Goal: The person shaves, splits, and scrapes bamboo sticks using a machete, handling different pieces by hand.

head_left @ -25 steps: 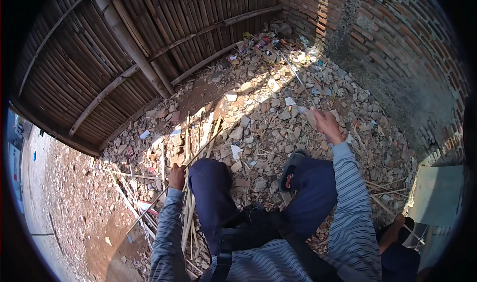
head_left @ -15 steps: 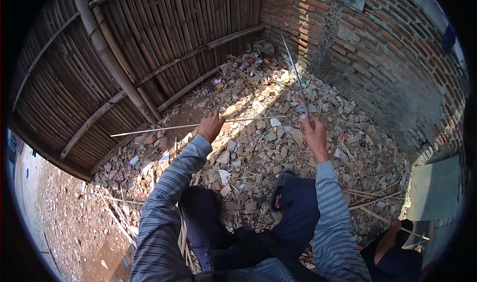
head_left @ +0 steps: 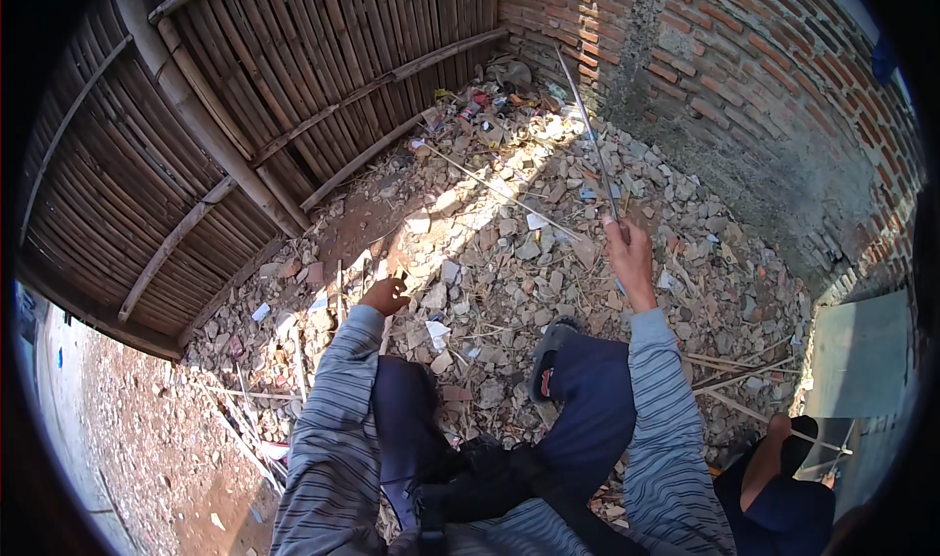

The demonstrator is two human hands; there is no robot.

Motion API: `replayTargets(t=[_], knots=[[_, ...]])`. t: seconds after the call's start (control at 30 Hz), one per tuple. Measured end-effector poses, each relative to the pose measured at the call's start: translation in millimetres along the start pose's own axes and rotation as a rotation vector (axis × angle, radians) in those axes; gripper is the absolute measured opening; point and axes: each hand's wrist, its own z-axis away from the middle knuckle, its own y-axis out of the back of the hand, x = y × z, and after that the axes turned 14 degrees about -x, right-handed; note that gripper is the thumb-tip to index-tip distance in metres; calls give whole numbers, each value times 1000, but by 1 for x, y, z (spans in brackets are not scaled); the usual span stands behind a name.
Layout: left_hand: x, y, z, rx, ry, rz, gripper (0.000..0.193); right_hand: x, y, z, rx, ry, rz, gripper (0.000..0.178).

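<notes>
R hand [head_left: 630, 257] clenched round long, thin grey metal blade [head_left: 589, 130], tip fwd. L hand [head_left: 387, 295] empty, fingers loosely bent. One slim pale bamboo strip [head_left: 503, 193] free of both, fwd between them — airborne or resting, can't tell; more pale bamboo strips [head_left: 299, 360] back-left of L hand — unheld.

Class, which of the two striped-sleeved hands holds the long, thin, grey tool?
The right hand, closed around the long, thin, grey tool; the left hand shows nothing in its grasp.
</notes>
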Motion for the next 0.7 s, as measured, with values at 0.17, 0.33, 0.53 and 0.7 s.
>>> replayTargets(t=[0.17,0.33,0.53,0.7], knots=[[-162,-157,148,-244,653,46,60,5,3,5,-58,-65,53,48],[-163,-280,248,-320,993,98,62,7,2,10,-77,-43,104,50],[-143,-346,280,-187,1147,170,64,-1,-9,10,-149,-38,278,48],[-149,-357,275,-55,1127,294,67,4,-16,11,-174,-13,312,46]])
